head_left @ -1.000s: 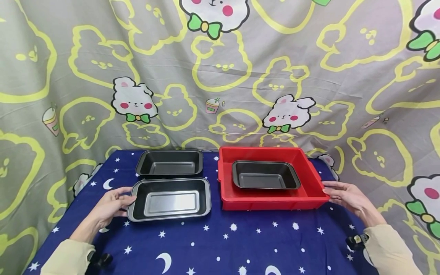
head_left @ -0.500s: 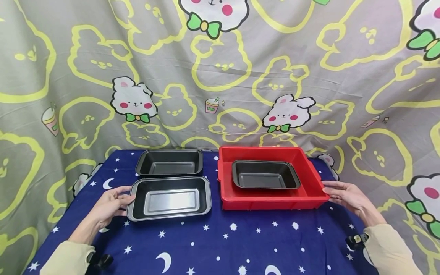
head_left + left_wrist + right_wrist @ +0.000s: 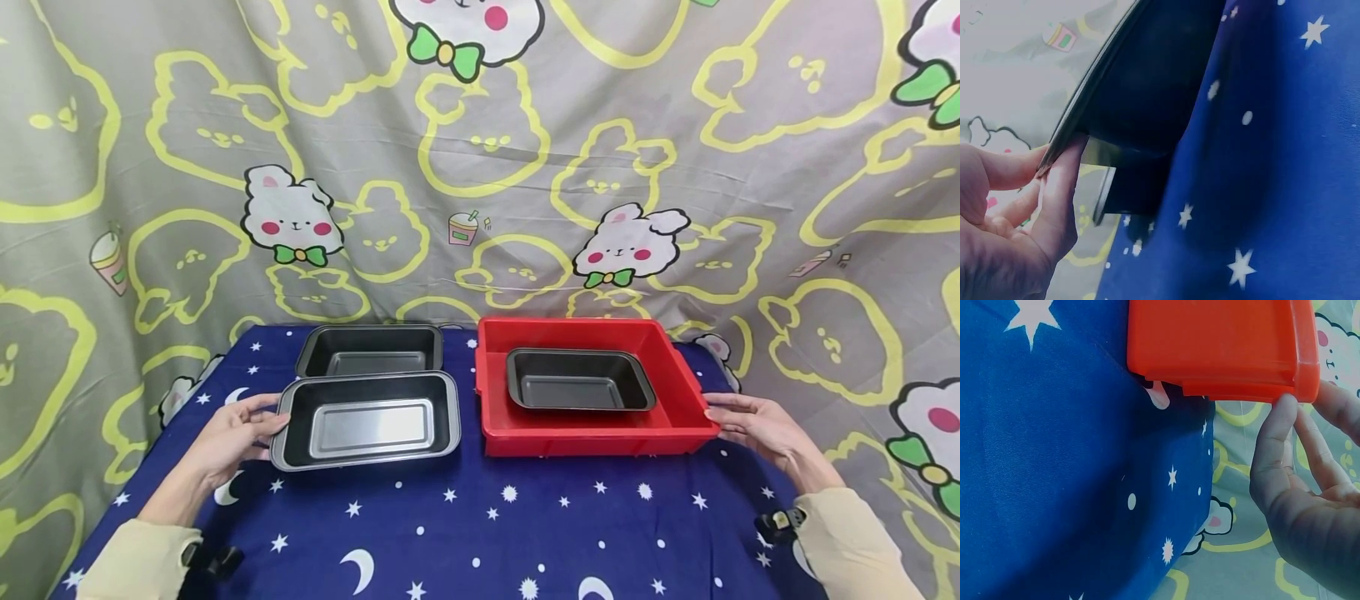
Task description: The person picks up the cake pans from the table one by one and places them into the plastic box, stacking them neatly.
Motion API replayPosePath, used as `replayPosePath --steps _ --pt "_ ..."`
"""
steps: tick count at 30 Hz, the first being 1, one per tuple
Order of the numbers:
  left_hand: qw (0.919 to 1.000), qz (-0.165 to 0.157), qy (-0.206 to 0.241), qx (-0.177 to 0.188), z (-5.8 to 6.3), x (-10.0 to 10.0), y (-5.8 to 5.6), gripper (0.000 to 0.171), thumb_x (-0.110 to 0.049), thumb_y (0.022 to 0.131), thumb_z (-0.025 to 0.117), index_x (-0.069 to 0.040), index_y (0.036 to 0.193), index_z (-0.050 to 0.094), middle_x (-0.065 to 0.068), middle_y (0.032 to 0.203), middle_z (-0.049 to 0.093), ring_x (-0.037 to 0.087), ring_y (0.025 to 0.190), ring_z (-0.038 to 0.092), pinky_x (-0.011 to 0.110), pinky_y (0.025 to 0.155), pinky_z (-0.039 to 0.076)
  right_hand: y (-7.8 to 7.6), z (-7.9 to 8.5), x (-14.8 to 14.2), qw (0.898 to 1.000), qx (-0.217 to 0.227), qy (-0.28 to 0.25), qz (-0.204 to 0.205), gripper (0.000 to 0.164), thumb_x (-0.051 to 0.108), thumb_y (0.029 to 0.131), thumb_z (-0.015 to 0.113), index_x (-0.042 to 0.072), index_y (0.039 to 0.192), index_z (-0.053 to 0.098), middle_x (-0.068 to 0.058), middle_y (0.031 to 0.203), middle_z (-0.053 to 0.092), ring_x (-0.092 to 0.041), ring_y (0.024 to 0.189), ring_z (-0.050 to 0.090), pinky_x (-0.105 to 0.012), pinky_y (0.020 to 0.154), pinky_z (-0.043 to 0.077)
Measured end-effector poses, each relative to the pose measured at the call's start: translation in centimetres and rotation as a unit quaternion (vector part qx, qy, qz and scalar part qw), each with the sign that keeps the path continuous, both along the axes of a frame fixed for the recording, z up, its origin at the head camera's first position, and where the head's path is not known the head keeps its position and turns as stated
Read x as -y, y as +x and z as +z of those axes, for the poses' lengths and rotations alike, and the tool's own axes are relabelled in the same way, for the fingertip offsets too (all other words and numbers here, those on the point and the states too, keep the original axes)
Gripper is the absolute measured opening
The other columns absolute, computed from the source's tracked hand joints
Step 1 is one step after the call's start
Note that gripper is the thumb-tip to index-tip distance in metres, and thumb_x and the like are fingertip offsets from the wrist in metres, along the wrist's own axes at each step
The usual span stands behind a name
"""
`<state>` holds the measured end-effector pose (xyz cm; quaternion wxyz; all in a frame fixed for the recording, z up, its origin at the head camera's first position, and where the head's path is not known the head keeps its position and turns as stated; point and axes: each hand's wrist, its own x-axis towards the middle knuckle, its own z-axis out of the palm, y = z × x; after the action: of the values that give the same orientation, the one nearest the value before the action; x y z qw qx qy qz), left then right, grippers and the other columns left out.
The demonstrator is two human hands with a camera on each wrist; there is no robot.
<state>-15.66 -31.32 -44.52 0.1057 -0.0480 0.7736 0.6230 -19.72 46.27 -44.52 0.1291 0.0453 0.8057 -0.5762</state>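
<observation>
My left hand [image 3: 228, 437] pinches the left end of a dark metal loaf pan [image 3: 371, 425], thumb on the rim and fingers beneath it. In the left wrist view the raised pan's side [image 3: 1141, 87] shows, with a shadow on the cloth below. Its far rim overlaps a second black loaf pan [image 3: 375, 361] behind it in the head view. A red plastic bin [image 3: 592, 443] stands to the right, and a third loaf pan [image 3: 577, 382] sits inside it. At the bin's front right corner my right hand [image 3: 757, 425] grips the rim with its fingertips [image 3: 1284, 405].
Dark blue cloth [image 3: 450, 542] with white stars and moons covers the table. A grey curtain [image 3: 517, 225] with cartoon rabbits hangs right behind the bin and the rear pan.
My left hand has raised the front loaf pan, so its far rim now covers the near edge of the rear pan. My right hand and the bin stay in place.
</observation>
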Motion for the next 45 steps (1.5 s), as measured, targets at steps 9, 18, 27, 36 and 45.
replayPosePath --steps 9,18,27,36,45 --pt "0.9991 -0.001 0.035 -0.023 1.5 0.4 -0.5 0.032 -0.005 0.103 0.064 -0.015 0.132 0.054 -0.015 0.089 0.077 0.007 0.07 0.071 0.027 0.058 0.06 0.0 -0.1 -0.1 1.0 0.006 -0.009 -0.003 0.026 0.013 0.104 0.066 0.016 0.13 0.071 0.021 0.104 0.075 -0.004 0.091 0.076 -0.023 0.081 0.065" --pt "0.9994 -0.001 0.027 -0.024 2.9 0.0 -0.9 0.045 -0.007 0.104 0.064 -0.002 0.145 0.045 -0.016 0.089 0.076 0.008 0.07 0.07 0.028 0.059 0.06 0.0 0.1 0.1 1.0 0.004 -0.003 0.002 0.029 0.014 0.104 0.067 0.012 0.133 0.069 0.022 0.103 0.075 -0.004 0.091 0.076 -0.022 0.082 0.065" --pt "0.9983 -0.007 0.042 -0.04 4.8 -0.8 -1.7 0.039 -0.008 0.104 0.065 -0.009 0.141 0.05 -0.014 0.089 0.076 0.007 0.07 0.071 0.026 0.058 0.06 0.0 0.4 0.2 1.0 0.002 -0.012 -0.001 0.022 0.013 0.103 0.068 0.022 0.123 0.074 0.022 0.102 0.076 -0.004 0.09 0.076 -0.024 0.082 0.065" --pt "0.999 -0.01 0.009 -0.043 6.6 -2.4 -2.7 0.07 -0.011 0.106 0.062 0.01 0.16 0.022 -0.021 0.088 0.074 0.005 0.071 0.07 0.026 0.06 0.06 0.1 0.5 0.4 1.0 0.001 0.004 0.001 0.033 0.016 0.104 0.068 0.006 0.135 0.067 0.023 0.102 0.075 -0.004 0.09 0.076 -0.025 0.083 0.066" --pt "0.9977 -0.011 0.041 -0.054 7.5 -4.3 -3.4 0.052 -0.008 0.104 0.065 0.004 0.148 0.041 -0.019 0.085 0.075 0.004 0.069 0.07 0.025 0.057 0.059 0.0 0.3 0.2 1.0 0.007 0.002 0.0 0.032 0.015 0.104 0.068 0.007 0.134 0.068 0.022 0.102 0.075 -0.004 0.09 0.076 -0.024 0.082 0.065"
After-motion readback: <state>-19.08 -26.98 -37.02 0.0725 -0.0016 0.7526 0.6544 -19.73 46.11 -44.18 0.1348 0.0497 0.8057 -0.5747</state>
